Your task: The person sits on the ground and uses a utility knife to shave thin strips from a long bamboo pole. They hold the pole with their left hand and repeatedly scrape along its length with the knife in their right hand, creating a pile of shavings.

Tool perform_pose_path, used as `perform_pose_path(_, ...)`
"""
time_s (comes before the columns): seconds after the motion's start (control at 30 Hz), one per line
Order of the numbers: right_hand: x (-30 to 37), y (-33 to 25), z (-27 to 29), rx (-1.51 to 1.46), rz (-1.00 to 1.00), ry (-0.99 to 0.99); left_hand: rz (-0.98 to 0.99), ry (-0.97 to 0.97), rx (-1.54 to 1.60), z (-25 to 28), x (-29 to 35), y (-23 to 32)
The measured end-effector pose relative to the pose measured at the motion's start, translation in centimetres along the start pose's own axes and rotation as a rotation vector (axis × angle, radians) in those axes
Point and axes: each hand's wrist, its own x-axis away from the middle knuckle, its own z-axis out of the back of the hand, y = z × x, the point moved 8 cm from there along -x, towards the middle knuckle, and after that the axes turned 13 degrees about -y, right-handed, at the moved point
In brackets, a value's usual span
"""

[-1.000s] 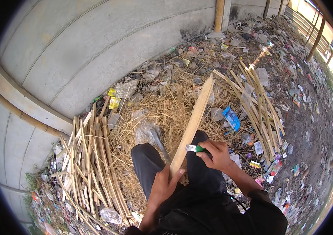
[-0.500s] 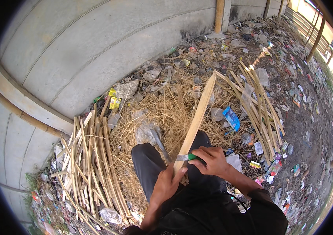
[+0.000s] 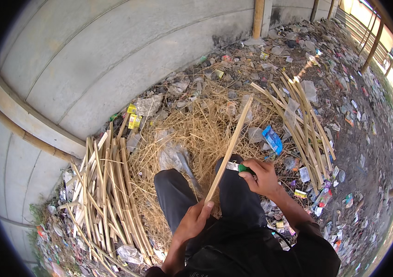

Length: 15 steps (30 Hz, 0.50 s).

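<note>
Closed round the lower end of a pale bamboo strip (image 3: 234,143) is my left hand (image 3: 191,224), its thumb lying along the strip. The strip slants up and away to the right, above my knees, with its narrow edge showing. My right hand (image 3: 263,179) grips a short knife (image 3: 246,169) by its green handle. Its blade points left, close beside the strip's right side; I cannot tell whether they touch. Beneath, between my knees, a long grey blade-like thing (image 3: 186,167) lies on wood shavings (image 3: 201,124).
A pile of bamboo strips (image 3: 108,198) lies at left, a smaller pile (image 3: 305,129) at right. A blue packet (image 3: 273,140) sits beside the shavings. Litter covers the ground, and a concrete wall (image 3: 113,60) curves round the far left side.
The strip has been turned from its broad face to its narrow edge. My right hand and the knife have moved away from me and slightly right, farther along the strip.
</note>
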Motion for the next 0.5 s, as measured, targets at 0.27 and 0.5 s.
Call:
perform_pose_path(0.27,-0.1,-3.7,-3.4,-0.067,0.046,-0.115,0.025,0.015,0.05,0.0,-1.4,0.2)
perform_pose_path(0.5,-0.3,-4.0,-3.2,-0.01,0.011,-0.131,-0.025,0.196,-0.225,0.7,-1.0,3.6)
